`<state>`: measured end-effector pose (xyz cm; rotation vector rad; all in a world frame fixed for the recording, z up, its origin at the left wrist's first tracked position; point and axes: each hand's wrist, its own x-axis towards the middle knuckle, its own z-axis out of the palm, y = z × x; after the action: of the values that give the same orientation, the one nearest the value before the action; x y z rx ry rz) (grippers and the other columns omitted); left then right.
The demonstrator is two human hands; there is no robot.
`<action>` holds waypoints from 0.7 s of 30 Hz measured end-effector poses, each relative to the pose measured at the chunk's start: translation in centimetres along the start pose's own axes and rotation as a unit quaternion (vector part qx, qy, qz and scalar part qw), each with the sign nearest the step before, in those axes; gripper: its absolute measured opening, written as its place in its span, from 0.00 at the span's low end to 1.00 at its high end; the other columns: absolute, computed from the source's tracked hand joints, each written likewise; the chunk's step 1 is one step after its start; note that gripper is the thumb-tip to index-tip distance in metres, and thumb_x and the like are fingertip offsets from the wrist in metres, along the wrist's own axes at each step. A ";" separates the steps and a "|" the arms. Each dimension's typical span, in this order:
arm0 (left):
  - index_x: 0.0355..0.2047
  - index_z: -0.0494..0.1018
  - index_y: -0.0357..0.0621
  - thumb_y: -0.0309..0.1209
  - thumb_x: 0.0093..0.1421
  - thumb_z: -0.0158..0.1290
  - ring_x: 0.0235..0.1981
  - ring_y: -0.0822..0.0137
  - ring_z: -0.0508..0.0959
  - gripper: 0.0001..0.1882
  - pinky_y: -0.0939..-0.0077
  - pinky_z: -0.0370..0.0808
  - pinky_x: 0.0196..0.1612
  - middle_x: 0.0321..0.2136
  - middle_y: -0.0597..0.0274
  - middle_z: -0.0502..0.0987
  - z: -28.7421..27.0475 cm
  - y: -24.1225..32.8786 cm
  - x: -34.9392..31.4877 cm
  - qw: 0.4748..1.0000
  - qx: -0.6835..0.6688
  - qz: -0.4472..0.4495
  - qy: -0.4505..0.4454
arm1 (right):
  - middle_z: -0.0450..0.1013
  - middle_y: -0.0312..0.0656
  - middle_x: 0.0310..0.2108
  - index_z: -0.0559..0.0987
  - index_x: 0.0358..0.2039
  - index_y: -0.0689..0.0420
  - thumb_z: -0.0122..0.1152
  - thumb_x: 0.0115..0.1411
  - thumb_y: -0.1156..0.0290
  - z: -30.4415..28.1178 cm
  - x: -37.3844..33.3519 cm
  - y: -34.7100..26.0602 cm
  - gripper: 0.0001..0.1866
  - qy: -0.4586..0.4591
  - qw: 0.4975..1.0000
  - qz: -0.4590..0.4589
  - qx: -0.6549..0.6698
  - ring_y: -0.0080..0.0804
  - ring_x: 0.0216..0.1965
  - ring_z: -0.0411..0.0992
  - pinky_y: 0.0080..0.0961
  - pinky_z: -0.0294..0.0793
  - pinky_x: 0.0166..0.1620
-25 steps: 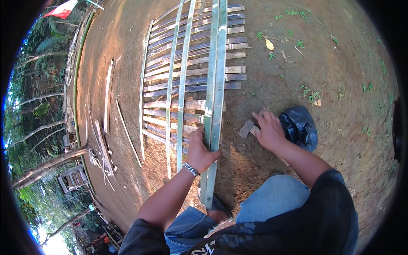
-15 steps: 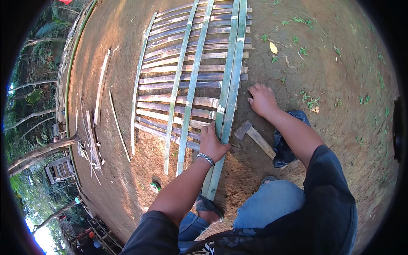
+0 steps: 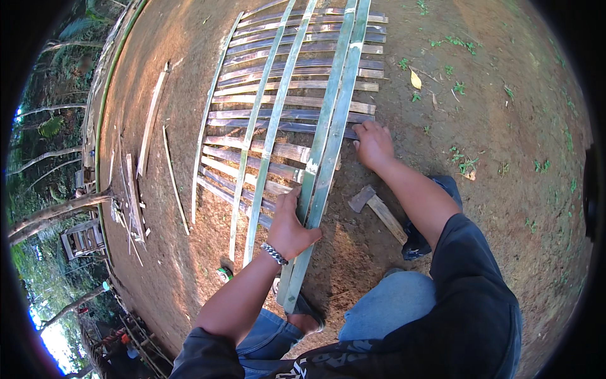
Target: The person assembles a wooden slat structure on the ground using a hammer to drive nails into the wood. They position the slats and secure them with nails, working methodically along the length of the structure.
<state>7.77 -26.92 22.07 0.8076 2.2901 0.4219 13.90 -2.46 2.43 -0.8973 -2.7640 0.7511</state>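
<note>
A lattice of split bamboo slats [image 3: 278, 120] lies flat on the bare earth in front of me. Two long green bamboo strips [image 3: 331, 126] run over it from near my knees toward the far end. My left hand [image 3: 287, 227], with a metal bracelet on the wrist, grips the near part of these strips. My right hand [image 3: 374, 144] rests palm-down on the lattice's right edge, beside the strips. A hammer [image 3: 377, 211] with a wooden handle lies on the ground under my right forearm, untouched.
A dark bag [image 3: 435, 208] lies partly behind my right arm. Loose bamboo slats [image 3: 151, 123] and offcuts [image 3: 134, 202] lie to the left. A small green can [image 3: 225, 274] sits near my left knee. Trees and a wooden crate [image 3: 82, 237] border the far left.
My right hand left the hammer beside the dark bag and moved up to the lattice's right edge. The hammer now lies free on the ground. My left hand stays on the strips.
</note>
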 end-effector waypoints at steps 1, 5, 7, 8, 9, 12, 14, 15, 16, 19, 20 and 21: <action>0.67 0.58 0.32 0.32 0.41 0.69 0.57 0.42 0.70 0.53 0.58 0.70 0.64 0.54 0.41 0.66 -0.1 -0.2 -0.1 1.000 0.002 0.004 0.002 | 0.74 0.40 0.49 0.82 0.48 0.52 0.69 0.58 0.64 0.0 0.2 0.3 0.17 -0.010 1.000 0.002 -0.008 0.41 0.57 0.70 0.43 0.67 0.57; 0.67 0.58 0.31 0.32 0.41 0.70 0.58 0.41 0.70 0.53 0.57 0.70 0.64 0.54 0.39 0.66 -0.4 -0.5 -0.2 1.000 -0.013 -0.003 -0.003 | 0.74 0.40 0.50 0.82 0.48 0.52 0.69 0.57 0.64 -0.4 0.9 0.8 0.18 -0.037 0.999 0.003 -0.022 0.40 0.58 0.70 0.43 0.67 0.58; 0.68 0.58 0.33 0.33 0.40 0.70 0.56 0.44 0.70 0.54 0.59 0.71 0.62 0.54 0.41 0.66 -0.5 -0.6 -0.3 1.000 -0.002 -0.003 0.000 | 0.74 0.40 0.50 0.82 0.48 0.51 0.70 0.57 0.64 -0.3 1.0 0.8 0.18 -0.035 0.999 0.001 -0.024 0.40 0.58 0.70 0.43 0.67 0.58; 0.68 0.58 0.34 0.33 0.39 0.71 0.56 0.46 0.71 0.55 0.59 0.71 0.61 0.53 0.42 0.67 -0.5 -0.7 -0.3 1.000 0.003 -0.004 0.003 | 0.74 0.40 0.50 0.82 0.49 0.51 0.71 0.57 0.64 -0.3 0.9 0.9 0.19 -0.032 0.999 0.000 -0.028 0.40 0.57 0.70 0.42 0.67 0.58; 0.68 0.58 0.35 0.33 0.40 0.71 0.56 0.46 0.71 0.55 0.59 0.71 0.61 0.53 0.42 0.66 -0.5 -0.8 -0.4 1.000 0.007 0.000 0.005 | 0.74 0.40 0.50 0.81 0.49 0.50 0.72 0.57 0.64 -0.3 0.8 0.8 0.19 -0.030 0.999 -0.002 -0.033 0.40 0.57 0.70 0.42 0.67 0.58; 0.67 0.58 0.31 0.33 0.41 0.70 0.57 0.40 0.71 0.53 0.58 0.71 0.62 0.54 0.38 0.66 -0.7 -1.0 -0.4 1.000 0.021 0.010 0.006 | 0.75 0.41 0.49 0.82 0.47 0.52 0.70 0.57 0.64 -0.7 0.8 0.4 0.18 -0.044 0.998 -0.002 -0.033 0.40 0.57 0.71 0.43 0.67 0.57; 0.67 0.58 0.31 0.33 0.41 0.70 0.57 0.41 0.71 0.53 0.58 0.71 0.62 0.54 0.39 0.66 -1.0 -0.9 -0.5 1.000 0.016 -0.003 -0.001 | 0.75 0.41 0.48 0.81 0.47 0.52 0.70 0.57 0.64 -0.9 0.7 0.1 0.17 -0.042 0.999 -0.005 -0.031 0.40 0.56 0.72 0.43 0.67 0.57; 0.67 0.57 0.31 0.33 0.41 0.69 0.57 0.41 0.71 0.53 0.59 0.71 0.63 0.54 0.39 0.66 -1.0 -0.8 -0.5 1.000 0.014 -0.009 -0.005 | 0.75 0.41 0.48 0.81 0.47 0.52 0.70 0.57 0.64 -0.9 0.6 0.0 0.17 -0.041 0.999 -0.006 -0.030 0.40 0.56 0.72 0.42 0.67 0.57; 0.68 0.57 0.32 0.33 0.41 0.70 0.57 0.42 0.71 0.54 0.58 0.71 0.62 0.53 0.40 0.66 -0.9 -1.0 -0.5 1.000 0.014 -0.008 -0.001 | 0.76 0.41 0.47 0.81 0.46 0.52 0.70 0.57 0.64 -0.9 0.6 -0.1 0.16 -0.043 0.999 -0.010 -0.032 0.40 0.56 0.72 0.42 0.67 0.57; 0.69 0.57 0.35 0.34 0.40 0.70 0.56 0.43 0.71 0.55 0.58 0.71 0.61 0.52 0.41 0.66 -0.4 -1.5 -0.4 1.000 0.010 -0.001 0.008 | 0.76 0.41 0.46 0.81 0.46 0.52 0.69 0.58 0.63 -1.1 0.8 0.0 0.16 -0.042 0.998 -0.025 -0.045 0.40 0.54 0.73 0.42 0.67 0.57; 0.69 0.57 0.35 0.34 0.41 0.70 0.56 0.43 0.71 0.55 0.58 0.71 0.61 0.52 0.41 0.66 -0.2 -1.5 -0.4 1.000 0.006 -0.001 0.008 | 0.76 0.42 0.46 0.81 0.45 0.52 0.69 0.58 0.63 -1.1 0.8 0.1 0.16 -0.041 0.997 -0.031 -0.053 0.40 0.54 0.74 0.42 0.67 0.57; 0.69 0.57 0.35 0.33 0.41 0.70 0.56 0.43 0.71 0.55 0.58 0.71 0.61 0.52 0.41 0.66 0.0 -1.5 -0.3 1.000 0.003 0.000 0.008 | 0.77 0.42 0.45 0.81 0.45 0.52 0.69 0.58 0.63 -1.1 0.8 0.2 0.15 -0.040 0.997 -0.036 -0.061 0.40 0.54 0.74 0.42 0.67 0.56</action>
<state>7.27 -28.27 21.50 0.8093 2.3070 0.4228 13.67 -1.41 3.31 -0.7991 -2.9231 0.6247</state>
